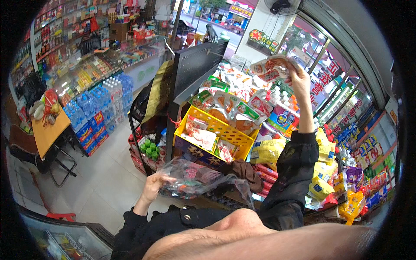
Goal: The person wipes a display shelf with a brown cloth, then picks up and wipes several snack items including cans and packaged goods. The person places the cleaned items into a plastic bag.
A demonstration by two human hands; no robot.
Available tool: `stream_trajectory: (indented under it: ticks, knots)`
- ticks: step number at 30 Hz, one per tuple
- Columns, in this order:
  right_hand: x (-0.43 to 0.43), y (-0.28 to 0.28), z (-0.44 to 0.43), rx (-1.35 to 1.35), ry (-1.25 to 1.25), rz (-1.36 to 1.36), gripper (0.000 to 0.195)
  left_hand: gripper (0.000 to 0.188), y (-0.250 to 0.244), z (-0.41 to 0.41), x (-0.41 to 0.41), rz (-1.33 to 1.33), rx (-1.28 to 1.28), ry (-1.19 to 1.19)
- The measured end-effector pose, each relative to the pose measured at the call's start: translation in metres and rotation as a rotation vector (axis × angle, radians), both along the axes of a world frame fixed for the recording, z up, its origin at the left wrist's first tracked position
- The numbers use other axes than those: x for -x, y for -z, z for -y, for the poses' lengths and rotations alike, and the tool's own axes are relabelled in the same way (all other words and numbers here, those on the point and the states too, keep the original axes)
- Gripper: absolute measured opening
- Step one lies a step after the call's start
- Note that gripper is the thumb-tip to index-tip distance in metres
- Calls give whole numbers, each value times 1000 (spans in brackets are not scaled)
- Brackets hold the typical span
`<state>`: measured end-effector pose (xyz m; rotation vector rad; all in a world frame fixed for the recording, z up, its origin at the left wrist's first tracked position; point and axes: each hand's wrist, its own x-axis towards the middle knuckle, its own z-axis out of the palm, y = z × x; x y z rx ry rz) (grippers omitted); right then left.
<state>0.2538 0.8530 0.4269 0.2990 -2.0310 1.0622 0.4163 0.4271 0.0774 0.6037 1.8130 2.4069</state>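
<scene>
My left hand (154, 186) pinches the edge of a clear plastic bag (208, 174), which hangs open in front of my body with some dark and coloured items visible in it. My right hand (299, 79) is raised at the upper right, its fingers closed on a clear-windowed snack packet (271, 68) with reddish-brown food inside. Below that packet are heaped white snack packets (239, 81) and similar clear-windowed packets (224, 105). A yellow plastic basket (184, 125) stands nearer me, holding red and white packets (202, 137).
A black perforated panel (195, 65) rises left of the basket. Yellow bagged goods (267, 151) and a brown cloth (247, 174) lie on the right. Further left are stacked water bottles (94, 99), a glass counter (97, 70) and a small wooden table (53, 131).
</scene>
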Motion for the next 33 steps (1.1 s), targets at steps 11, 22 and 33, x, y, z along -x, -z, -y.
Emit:
stream_trajectory:
  ticks: [11,22,33]
  knots:
    - [88,80,-51,-326,40,693,23,43,19,-7,-9,96,-114,-3]
    - [-19,54,56,-485,-137,327,22,42,25,-4,2,129,-85,-12]
    - [-116,184,173,-1003,-945,622,34,28,-18,-21,4,26,30,16]
